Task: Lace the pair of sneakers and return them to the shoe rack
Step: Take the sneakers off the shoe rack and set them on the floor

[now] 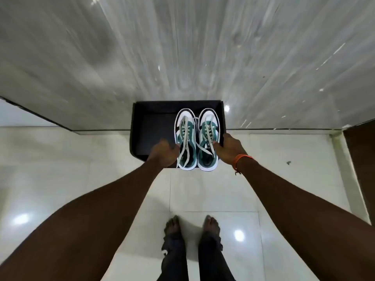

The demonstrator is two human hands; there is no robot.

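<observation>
Two sneakers: green and white pair, side by side, toes pointing away, held over the right half of a black rack that reads as an open tray from above
Head view, left hand: closed on the outer side of the left sneaker near the collar; finger detail blurred
Head view, right hand: closed on the outer side of the right sneaker; orange wrist thread at the wrist
Laces: threaded through the eyelets, ends hanging loose over the tongues and heels; no bow visible
Step in hand: judged the return to the rack, lacing apparently done; heels overhang the near edge, so pair not yet fully seated
Contact with rack floor: cannot tell whether soles are touching or just above
Next move calls for: pushing the pair forward until heels clear the near rim, keeping both level and together, then releasing
Edges: right rack wall just beside the right sneaker and the right hand's knuckles, little clearance there; far wall near the toes
Open room: left half of the rack bare, ample space to shift left
Surroundings: grey streaked wall behind, glossy tiled floor below, bare feet well back from the rack
Risk: loose lace ends catching under a sole or on the near rim
</observation>
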